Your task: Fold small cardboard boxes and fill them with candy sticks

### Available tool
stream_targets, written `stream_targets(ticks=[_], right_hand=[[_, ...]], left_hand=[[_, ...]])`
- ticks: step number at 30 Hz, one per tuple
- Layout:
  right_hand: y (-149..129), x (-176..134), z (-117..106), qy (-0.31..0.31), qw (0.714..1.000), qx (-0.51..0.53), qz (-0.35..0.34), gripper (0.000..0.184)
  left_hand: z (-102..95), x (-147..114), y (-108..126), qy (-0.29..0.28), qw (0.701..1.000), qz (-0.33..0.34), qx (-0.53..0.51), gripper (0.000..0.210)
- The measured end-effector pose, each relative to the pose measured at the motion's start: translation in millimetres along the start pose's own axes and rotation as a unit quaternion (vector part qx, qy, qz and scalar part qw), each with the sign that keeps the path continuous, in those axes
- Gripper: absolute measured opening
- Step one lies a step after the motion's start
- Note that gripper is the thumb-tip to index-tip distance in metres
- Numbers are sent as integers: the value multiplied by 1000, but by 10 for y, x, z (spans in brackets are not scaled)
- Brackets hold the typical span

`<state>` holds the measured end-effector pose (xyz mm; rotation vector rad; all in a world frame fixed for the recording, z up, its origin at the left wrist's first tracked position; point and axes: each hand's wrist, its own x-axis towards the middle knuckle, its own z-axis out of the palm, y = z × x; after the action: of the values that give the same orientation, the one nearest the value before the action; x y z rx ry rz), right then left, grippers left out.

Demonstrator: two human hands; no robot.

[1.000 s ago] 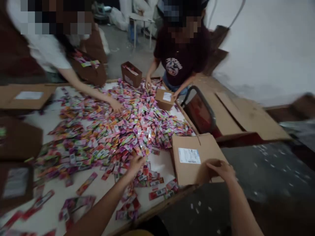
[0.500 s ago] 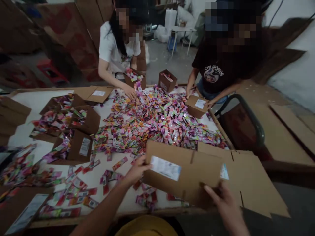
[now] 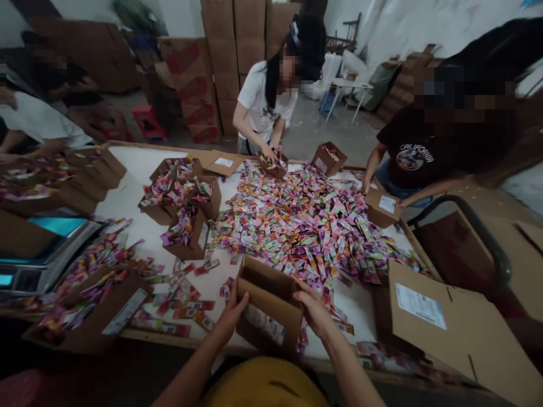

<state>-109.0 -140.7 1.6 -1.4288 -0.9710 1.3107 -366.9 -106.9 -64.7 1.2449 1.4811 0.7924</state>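
Between my hands is a small brown cardboard box [image 3: 267, 308], squared up with its top uncovered and a white label on the side toward me. My left hand [image 3: 231, 316] grips its left side, thumb on the near wall. On the right side, my right hand [image 3: 313, 305] holds the wall near the top edge. The box is over the near part of the table; I cannot tell whether its bottom touches. Just beyond it spreads a large heap of small colourful packets [image 3: 297, 220].
Flattened cardboard boxes [image 3: 449, 316] lie at the right. Packet-filled boxes [image 3: 182, 192] stand left of the heap, another filled box [image 3: 97, 311] at the near left beside a scale [image 3: 51, 254]. Across the table, one person [image 3: 267, 102] handles packets; another person [image 3: 416, 147] holds a box.
The flat folded cardboard in my hands has become an opened-out box, now farther left relative to the flattened stack. The view has swung left. The person opposite moved a hand from the heap to a box.
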Motion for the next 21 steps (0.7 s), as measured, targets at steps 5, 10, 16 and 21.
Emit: stream_targets(ticks=[5, 10, 16, 21], right_hand=[[169, -39, 316, 6, 999, 1, 42, 58], [363, -102, 400, -20, 997, -55, 48, 59], [293, -167, 240, -143, 988, -47, 43, 52], [592, -24, 645, 17, 970, -242, -19, 22]], left_hand=[[-213, -47, 146, -66, 980, 185, 3, 73], [-667, -93, 77, -152, 969, 191, 29, 21], [-768, -152, -147, -107, 987, 118, -1, 18], [-655, -90, -140, 54, 989, 121, 65, 66]])
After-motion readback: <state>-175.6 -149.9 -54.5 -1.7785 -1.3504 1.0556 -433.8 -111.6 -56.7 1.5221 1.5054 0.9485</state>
